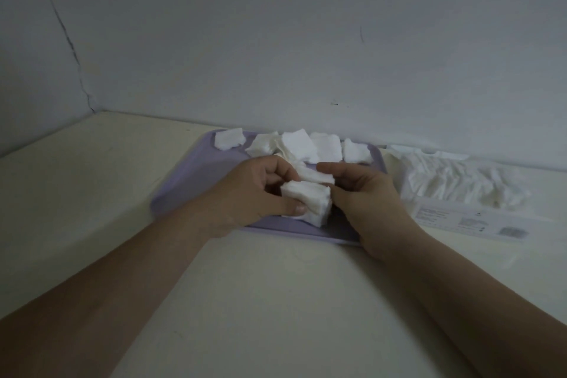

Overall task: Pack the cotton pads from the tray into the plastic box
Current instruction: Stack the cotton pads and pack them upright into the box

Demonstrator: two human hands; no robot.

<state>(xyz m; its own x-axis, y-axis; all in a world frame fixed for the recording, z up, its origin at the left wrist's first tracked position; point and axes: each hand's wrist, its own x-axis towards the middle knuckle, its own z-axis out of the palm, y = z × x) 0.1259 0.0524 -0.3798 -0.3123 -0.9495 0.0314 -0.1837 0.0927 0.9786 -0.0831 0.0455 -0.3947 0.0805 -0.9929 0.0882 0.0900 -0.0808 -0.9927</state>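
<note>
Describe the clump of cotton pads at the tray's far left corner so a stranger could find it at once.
Find the lavender tray on the cream table by the wall. White cotton pad heaps line its far edge. The wanted clump is the leftmost, at the far left corner, parted from the rest by bare tray.

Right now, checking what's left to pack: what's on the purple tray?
Loose cotton pads along its far edge, plus a stack gripped by the left hand; the right hand pinches a top pad. Both hands hide the tray beneath.
</note>
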